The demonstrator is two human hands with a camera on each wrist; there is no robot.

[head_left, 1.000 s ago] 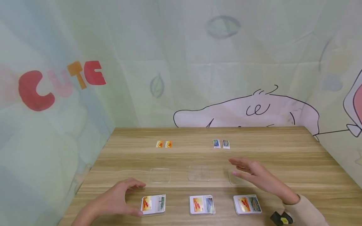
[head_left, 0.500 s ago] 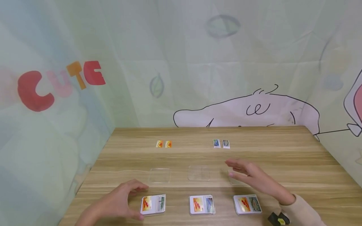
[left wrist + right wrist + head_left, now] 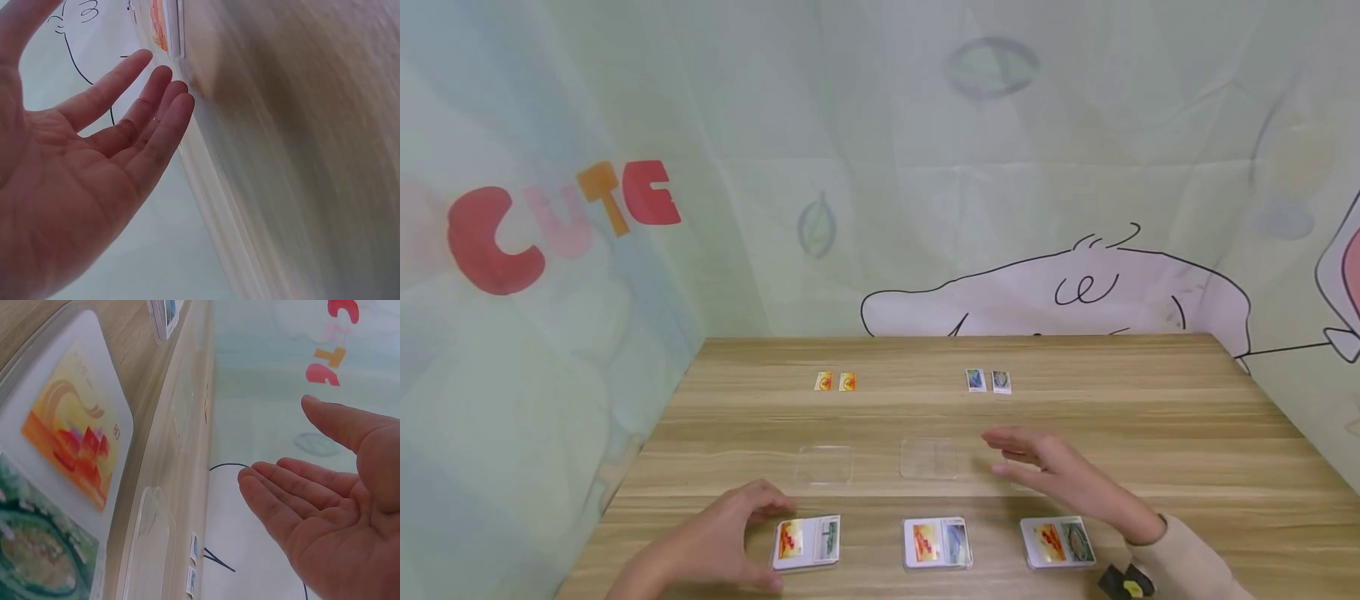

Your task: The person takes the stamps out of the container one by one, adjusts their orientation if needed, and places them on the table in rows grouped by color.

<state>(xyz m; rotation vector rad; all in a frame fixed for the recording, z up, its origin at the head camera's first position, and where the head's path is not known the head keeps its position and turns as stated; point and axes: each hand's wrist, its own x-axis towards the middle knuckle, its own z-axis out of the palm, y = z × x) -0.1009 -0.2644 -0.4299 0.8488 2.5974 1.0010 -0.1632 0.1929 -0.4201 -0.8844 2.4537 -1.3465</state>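
My left hand [image 3: 722,533] hovers at the left side of the left white card stack [image 3: 807,542], thumb and fingers spread apart, holding nothing. In the left wrist view the fingers [image 3: 169,125] are relaxed and apart from that stack. Two stamps lie on top of it, one orange-yellow and one greenish. Above the table behind the right white card stack [image 3: 1057,542] is my right hand [image 3: 1060,475], partly covering a clear plastic square. Its fingers [image 3: 275,506] are loosely extended and hold nothing. The middle white card stack [image 3: 937,542] also bears two stamps.
Two more clear plastic squares, left [image 3: 824,464] and middle [image 3: 928,459], lie behind the stacks. Farther back are two orange stamps [image 3: 836,382] and two bluish-grey stamps [image 3: 988,381]. A printed curtain [image 3: 760,167] hangs behind the wooden table [image 3: 1150,375].
My right hand has drifted left and slightly down over the table. The left hand has shifted slightly right and down beside the left stack. The cards and stamps stay in place.
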